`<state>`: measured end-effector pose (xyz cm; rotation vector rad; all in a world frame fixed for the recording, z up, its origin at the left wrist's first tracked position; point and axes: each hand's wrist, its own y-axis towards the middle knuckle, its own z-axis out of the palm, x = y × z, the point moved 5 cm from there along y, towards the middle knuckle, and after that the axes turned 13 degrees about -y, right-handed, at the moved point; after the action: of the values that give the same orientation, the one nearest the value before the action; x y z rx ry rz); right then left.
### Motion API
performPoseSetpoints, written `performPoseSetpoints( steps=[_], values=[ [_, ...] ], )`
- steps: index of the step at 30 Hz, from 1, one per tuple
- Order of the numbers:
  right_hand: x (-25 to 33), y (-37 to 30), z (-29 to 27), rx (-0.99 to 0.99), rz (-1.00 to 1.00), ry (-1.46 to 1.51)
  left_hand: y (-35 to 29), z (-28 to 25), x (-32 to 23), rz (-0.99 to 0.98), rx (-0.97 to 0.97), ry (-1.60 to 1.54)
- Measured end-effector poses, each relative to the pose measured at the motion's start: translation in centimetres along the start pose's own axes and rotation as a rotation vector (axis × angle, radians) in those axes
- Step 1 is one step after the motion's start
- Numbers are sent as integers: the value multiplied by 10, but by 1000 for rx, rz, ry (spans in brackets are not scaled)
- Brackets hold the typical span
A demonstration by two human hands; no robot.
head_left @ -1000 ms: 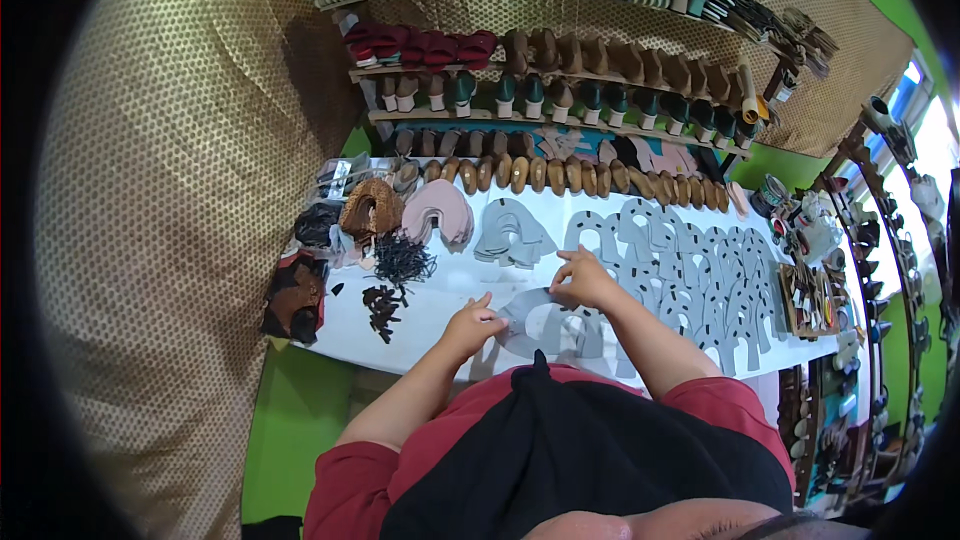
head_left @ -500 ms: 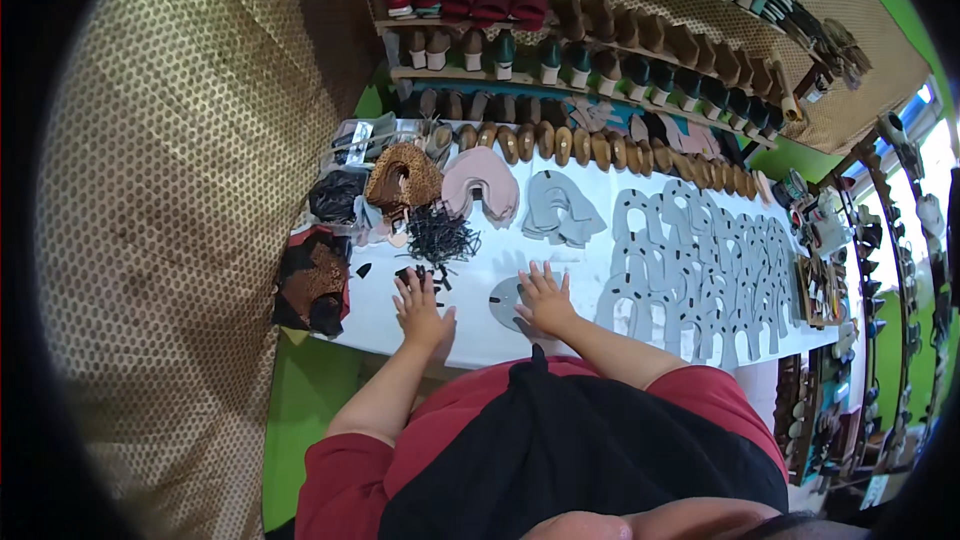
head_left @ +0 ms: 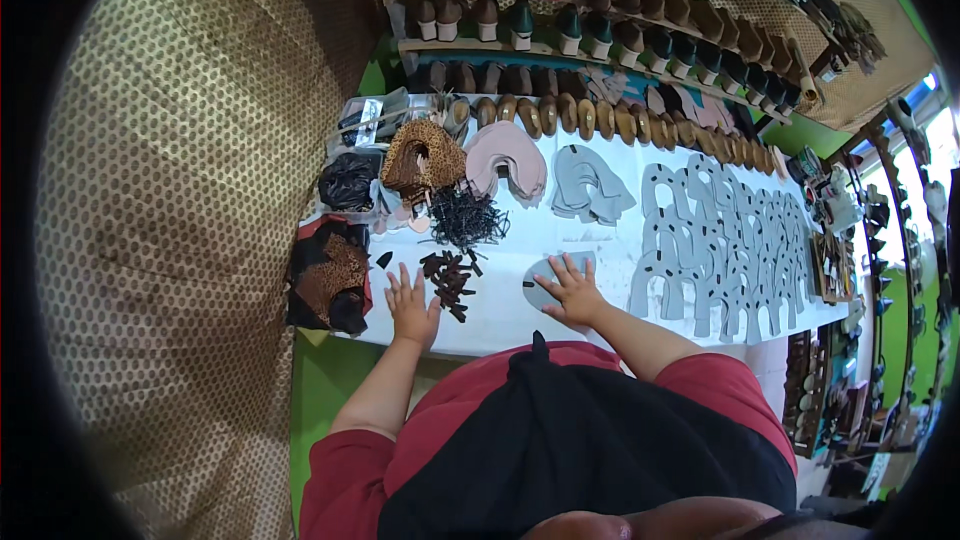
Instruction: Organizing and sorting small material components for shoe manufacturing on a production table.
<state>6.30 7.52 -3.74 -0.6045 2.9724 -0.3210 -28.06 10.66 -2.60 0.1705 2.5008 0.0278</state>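
My left hand lies flat on the white table with its fingers spread, holding nothing. Just right of it is a small heap of short dark strips. A small black piece lies beyond its fingertips. My right hand rests open, fingers apart, partly over a grey curved shoe-upper piece with a small dark mark on its left edge. The hand hides part of that piece. Farther back is a tangle of thin black strips.
Grey U-shaped pieces with dark tabs cover the right of the white table. Behind are stacks of grey, pink and leopard-print pieces, and a row of brown shoe lasts. Dark scraps lie far left; shoe shelves stand behind.
My left hand has moved left off the dark strips, uncovering the heap. My right hand stays over the grey piece. The whole view has shifted slightly.
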Motion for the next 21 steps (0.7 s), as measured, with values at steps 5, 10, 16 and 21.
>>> performPoseSetpoints(
  steps=[5, 10, 16, 21],
  values=[
    [1, 5, 3, 4, 42, 62, 2, -5, -15, 210, 21, -71],
    [6, 12, 9, -67, 97, 74, -2, -1, -21, 378, 48, -26],
    [20, 17, 1, -103, 69, 46, 7, 4, -27, 350, 131, 53],
    [31, 21, -9, -130, 84, 66, 16, 4, -36, 291, 258, 57]
  ],
)
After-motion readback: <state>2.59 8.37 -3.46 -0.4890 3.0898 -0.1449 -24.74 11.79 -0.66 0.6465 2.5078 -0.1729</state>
